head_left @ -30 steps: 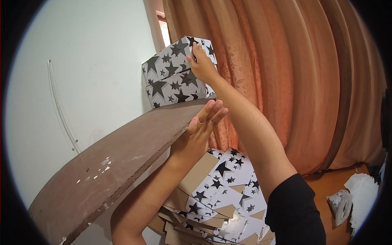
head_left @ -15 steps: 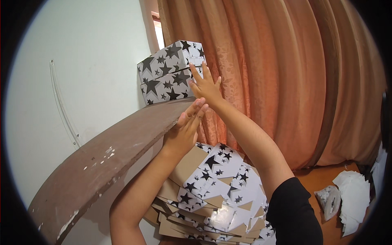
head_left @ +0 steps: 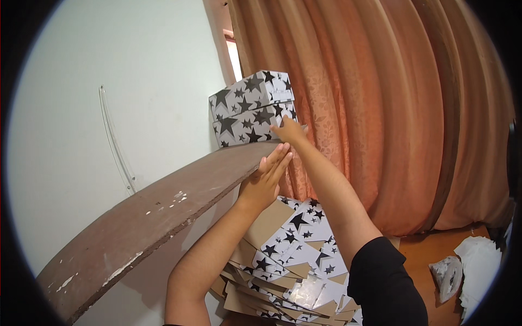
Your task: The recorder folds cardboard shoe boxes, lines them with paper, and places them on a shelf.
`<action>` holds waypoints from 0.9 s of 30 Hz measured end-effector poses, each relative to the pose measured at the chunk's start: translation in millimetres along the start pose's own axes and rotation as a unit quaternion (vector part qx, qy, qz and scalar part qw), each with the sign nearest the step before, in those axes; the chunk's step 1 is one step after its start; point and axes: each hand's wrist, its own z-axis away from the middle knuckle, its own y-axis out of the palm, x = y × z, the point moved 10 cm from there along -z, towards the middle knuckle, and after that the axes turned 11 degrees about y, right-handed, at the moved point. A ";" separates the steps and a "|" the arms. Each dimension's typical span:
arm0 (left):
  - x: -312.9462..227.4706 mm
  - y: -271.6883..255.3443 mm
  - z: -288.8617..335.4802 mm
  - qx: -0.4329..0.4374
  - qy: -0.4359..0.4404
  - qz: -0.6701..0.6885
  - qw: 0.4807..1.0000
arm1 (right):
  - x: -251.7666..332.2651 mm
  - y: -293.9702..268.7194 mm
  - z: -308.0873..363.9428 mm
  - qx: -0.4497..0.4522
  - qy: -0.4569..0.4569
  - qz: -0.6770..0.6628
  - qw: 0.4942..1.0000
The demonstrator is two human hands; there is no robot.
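Two white cardboard boxes with black and grey stars sit one on top of the other, the upper box point(head_left: 244, 93) and the lower box point(head_left: 246, 127), at the far end of a brown shelf point(head_left: 163, 195). My right hand point(head_left: 291, 132) is at the near face of the lower box, thumb apart from the other fingers, which are partly foreshortened. My left hand point(head_left: 267, 176) lies along the shelf's front edge with its fingers stretched out, just below my right hand. Neither hand holds anything.
Below my arms lies a pile of flat star-printed cardboard pieces point(head_left: 299, 223). Orange-brown curtains point(head_left: 375, 125) hang behind and to the right. A clear plastic bag point(head_left: 447, 277) and white sheets point(head_left: 478, 266) lie on an orange-brown surface point(head_left: 418, 252) at right. A white wall point(head_left: 157, 70) stands at left.
My right hand has come down from the upper box's label to the lower box. My left hand stays by the shelf edge. The whole view has shifted, so things appear farther right and lower.
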 end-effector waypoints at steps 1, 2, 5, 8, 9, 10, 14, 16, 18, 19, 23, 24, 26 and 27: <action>5.5 9.0 13.6 0.022 -0.007 -0.015 1.000 | 23.4 3.4 16.7 -0.024 -0.029 0.030 0.999; 5.0 9.6 10.3 0.020 -0.004 -0.025 0.999 | 21.4 0.2 11.9 -0.038 -0.037 0.037 0.998; 5.6 14.7 6.5 0.012 -0.006 -0.013 1.000 | 18.6 2.0 2.2 -0.026 -0.040 0.056 0.997; 6.8 15.5 5.1 0.013 -0.006 -0.004 1.000 | 20.8 2.9 0.0 -0.011 -0.056 0.062 0.996; 6.2 15.7 5.0 0.017 -0.007 0.008 1.000 | 20.4 3.8 1.7 -0.002 -0.060 0.065 0.996; 8.5 15.6 2.9 0.018 -0.010 0.016 1.000 | 24.2 1.0 1.6 0.004 -0.067 0.067 0.995; 4.8 8.0 4.3 0.015 0.006 -0.017 1.000 | 10.5 -2.9 15.8 0.079 0.048 0.074 0.993; 1.7 3.5 4.8 0.008 0.018 -0.044 0.999 | -0.7 -17.6 30.9 0.080 0.089 0.068 0.991; -1.1 -1.2 7.4 0.022 0.013 0.001 1.000 | 6.1 -62.9 54.0 -0.080 -0.007 0.039 0.996; -4.3 -2.6 7.8 0.035 0.010 0.043 0.998 | -1.6 -73.2 66.1 -0.085 0.002 0.044 0.995; -53.4 -22.0 28.1 0.019 0.009 0.099 0.995 | -8.6 -117.8 142.8 -0.182 -0.163 0.134 0.960; -71.0 -30.0 34.0 0.020 0.015 0.119 0.993 | -15.2 -120.7 167.0 -0.162 -0.202 0.126 0.957; -112.8 -43.1 60.8 0.056 -0.007 0.318 0.946 | -38.4 -133.0 223.9 -0.149 -0.206 0.135 0.958; -137.0 -56.1 75.8 0.050 -0.001 0.367 0.929 | -52.5 -134.7 251.9 -0.105 -0.207 0.129 0.964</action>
